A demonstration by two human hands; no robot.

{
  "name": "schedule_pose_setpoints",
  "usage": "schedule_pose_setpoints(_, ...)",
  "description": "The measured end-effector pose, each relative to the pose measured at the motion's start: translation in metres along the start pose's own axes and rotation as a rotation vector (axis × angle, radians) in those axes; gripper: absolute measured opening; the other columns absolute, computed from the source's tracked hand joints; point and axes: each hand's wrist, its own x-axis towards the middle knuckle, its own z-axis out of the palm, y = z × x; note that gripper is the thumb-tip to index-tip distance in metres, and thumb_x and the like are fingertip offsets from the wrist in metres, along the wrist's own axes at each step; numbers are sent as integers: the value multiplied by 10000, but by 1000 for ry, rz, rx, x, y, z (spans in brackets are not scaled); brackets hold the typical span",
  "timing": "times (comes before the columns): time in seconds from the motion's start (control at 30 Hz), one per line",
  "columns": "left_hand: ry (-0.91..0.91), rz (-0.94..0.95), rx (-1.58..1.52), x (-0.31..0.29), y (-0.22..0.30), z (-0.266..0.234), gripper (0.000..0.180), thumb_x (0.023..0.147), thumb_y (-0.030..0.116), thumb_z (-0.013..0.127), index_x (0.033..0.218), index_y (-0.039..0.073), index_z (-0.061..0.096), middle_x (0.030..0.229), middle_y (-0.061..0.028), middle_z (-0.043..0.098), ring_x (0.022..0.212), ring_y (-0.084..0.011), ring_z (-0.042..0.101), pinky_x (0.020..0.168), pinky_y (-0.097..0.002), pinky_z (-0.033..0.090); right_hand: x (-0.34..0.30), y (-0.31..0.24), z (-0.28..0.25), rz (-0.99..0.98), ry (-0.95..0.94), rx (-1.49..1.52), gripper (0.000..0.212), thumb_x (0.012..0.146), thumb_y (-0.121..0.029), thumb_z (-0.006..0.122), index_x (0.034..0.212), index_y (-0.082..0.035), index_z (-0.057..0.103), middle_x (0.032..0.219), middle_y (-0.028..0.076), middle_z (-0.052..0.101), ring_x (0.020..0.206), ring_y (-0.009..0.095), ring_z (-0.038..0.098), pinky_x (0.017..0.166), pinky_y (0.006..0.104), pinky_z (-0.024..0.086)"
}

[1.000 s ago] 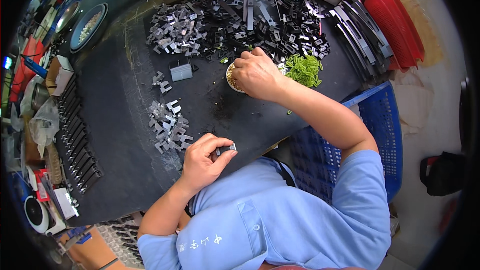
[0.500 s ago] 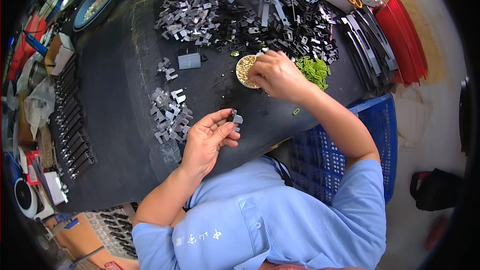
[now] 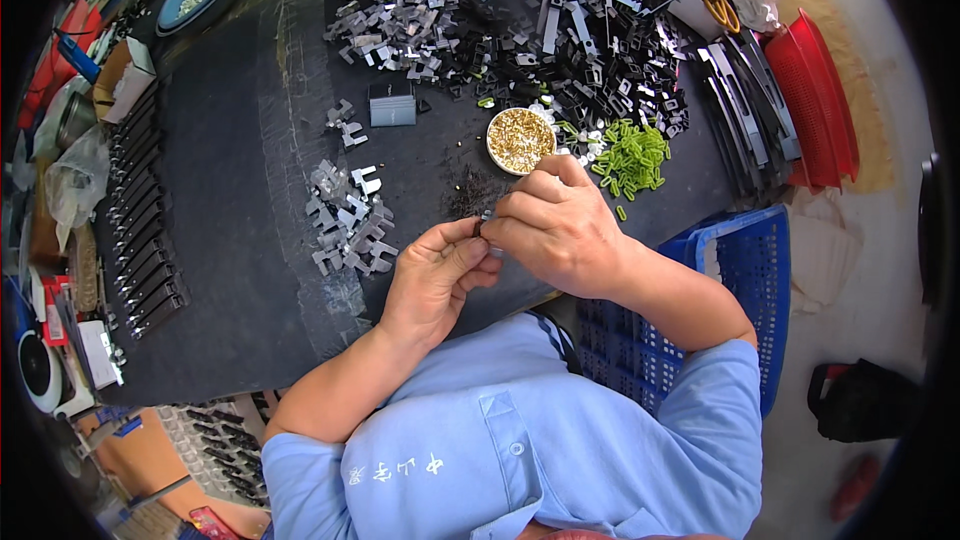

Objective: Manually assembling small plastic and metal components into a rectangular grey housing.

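My left hand (image 3: 432, 278) holds a small grey metal bracket between thumb and fingertips, mostly covered now by the fingers. My right hand (image 3: 566, 232) meets it there, its fingertips pinched together against the bracket; whatever they grip is hidden. Just beyond the hands stands a round white dish (image 3: 490, 152) full of tiny brass-coloured pins. Beside my right hand lies a heap of green oval rings (image 3: 635, 158). Left of my left hand are loose grey brackets (image 3: 348, 218), and a patch of fine dark bits (image 3: 474, 196) lies just past the fingertips.
Heaps of grey brackets (image 3: 395, 25) and black metal parts (image 3: 610, 35) cover the far side. A small grey block (image 3: 392, 110) stands before them. Long black strips (image 3: 735, 105) and red baskets (image 3: 815, 100) are at right, a blue crate (image 3: 745, 270) below. Assembled black pieces (image 3: 150, 250) line the left.
My right hand has come from the dish of pins back toward me to my left hand, and its fingertips now touch the bracket. The left hand stays about in place.
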Motion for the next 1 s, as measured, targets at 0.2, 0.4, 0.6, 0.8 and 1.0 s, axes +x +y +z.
schedule_pose_setpoints(0.2, -49, -66, 217, -14, 19, 5, 264, 868, 26, 587, 1128, -11, 560, 911, -103, 652, 742, -167, 663, 628, -266, 567, -11, 0, -12, 273, 30, 291, 138, 662, -84, 722, 774, -113, 647, 743, 13, 575, 729, 203, 547, 688, 330, 424)
schedule_pose_setpoints(0.4, -238, 472, 966, -25, 10, 6, 473, 769, -26, 686, 1173, -10, 441, 980, -136, 633, 781, -130, 657, 680, -227, 529, -7, 8, -5, 287, -259, 806, 92, 749, -66, 682, 831, -44, 646, 808, 57, 610, 791, 235, 565, 720, 343, 450)
schedule_pose_setpoints(0.6, -256, 471, 950, -24, 7, 10, 598, 766, -100, 640, 1256, 15, 316, 1041, -177, 592, 899, -176, 632, 781, -279, 535, -12, 6, -5, 167, -206, 709, 124, 762, -39, 660, 886, -45, 651, 857, 62, 600, 822, 236, 555, 732, 347, 451)
schedule_pose_setpoints(0.8, -209, 646, 1105, -21, 10, 10, 568, 753, -55, 682, 1258, -3, 426, 1024, -139, 632, 868, -164, 653, 744, -273, 549, -42, -6, -7, 358, -209, 943, 433, 795, 55, 523, 1194, -103, 582, 1129, 103, 520, 1081, 260, 487, 910, 373, 393)
schedule_pose_setpoints(1.0, -370, 1087, 1635, -17, 32, 16, 295, 744, 10, 705, 1028, 11, 628, 946, -162, 653, 763, -213, 669, 623, -263, 544, -48, -3, -4, 586, -352, 1815, 493, 884, -122, 562, 1357, -76, 427, 1489, 122, 179, 1357, 231, 204, 1056, 372, 256)
